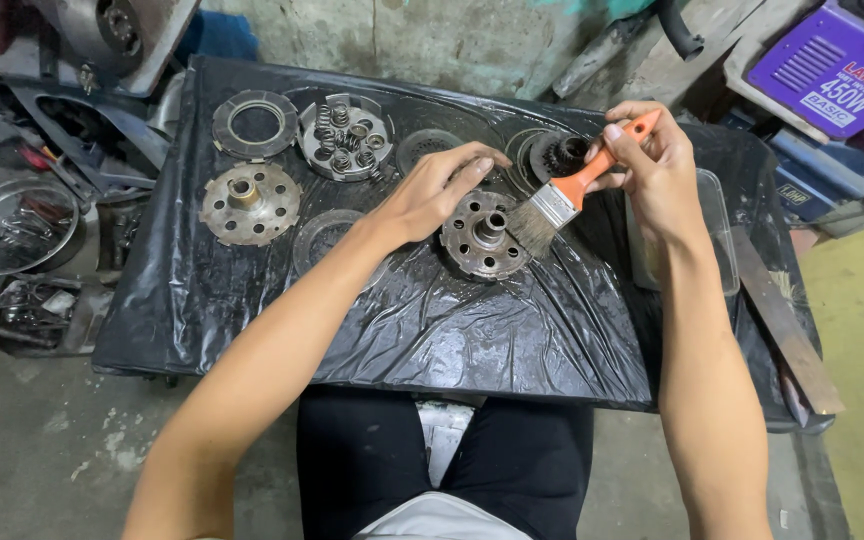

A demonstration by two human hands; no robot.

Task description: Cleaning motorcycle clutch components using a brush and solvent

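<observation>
head view: grimy concrete floor and stained wall around a low table wrapped in wet black plastic sheeting [252, 320]. counted on the sheeting: one flat dark friction ring [255, 124] at the far left, one round silver plate studded with coil springs [345, 136] just beside it, one rusty drilled disc with a raised centre boss [250, 204] nearer, one dark toothed gear hub [564, 153] far right of centre, one rusty round hub with a centre shaft and a ring of holes [485, 235] in the middle. faint circular outlines of more rings under the film, number unclear. one clear plastic tub [717, 215] at the right edge, one long flat metal bar [787, 325] beside it, one purple box-shaped machine [837, 65] beyond on the floor, one steel bowl [14, 225] far left.

left hand [434, 190] reaching in from lower left, palm down, fingers curled loosely over the far rim of the rusty hub, touching it. right hand [652, 165] raised above the table's right side, fingers and thumb pinched round the orange handle of one flat paintbrush [564, 195], bristles angled down-left, tips at the hub's right edge.
</observation>
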